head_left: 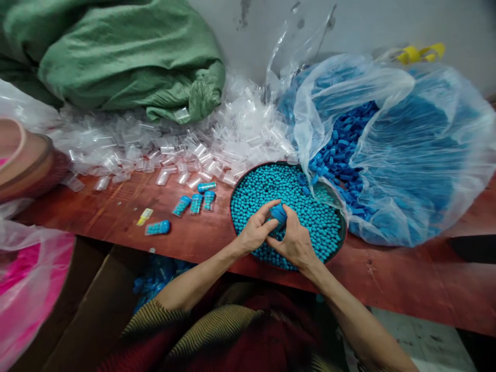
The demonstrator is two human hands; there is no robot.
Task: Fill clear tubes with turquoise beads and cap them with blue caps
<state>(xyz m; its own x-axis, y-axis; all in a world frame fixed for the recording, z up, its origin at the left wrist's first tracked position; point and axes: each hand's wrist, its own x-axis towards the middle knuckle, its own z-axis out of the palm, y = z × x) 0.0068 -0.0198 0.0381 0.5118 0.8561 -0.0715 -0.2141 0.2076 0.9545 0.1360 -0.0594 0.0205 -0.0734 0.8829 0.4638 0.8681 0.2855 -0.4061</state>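
My left hand [256, 231] and my right hand [296, 240] meet over a round tray [231, 209] of turquoise beads [259, 181]. Between their fingertips is a small container with a blue cap [278, 211]; my fingers hide most of its body. Both hands are closed around it. Left of the tray, several small clear bottles [196, 203] with blue caps and turquoise beads inside lie close together on the red table [228, 258]. One more capped bottle [157, 227] lies apart, nearer the front edge.
Loose clear bottles [240, 124] are heaped along the wall below a green cloth bundle [132, 57]. At right, a translucent plastic bag [422, 150] spills blue caps [344, 139]. A pink tub [23, 155] stands far left, above a bag of pink pieces [27, 279].
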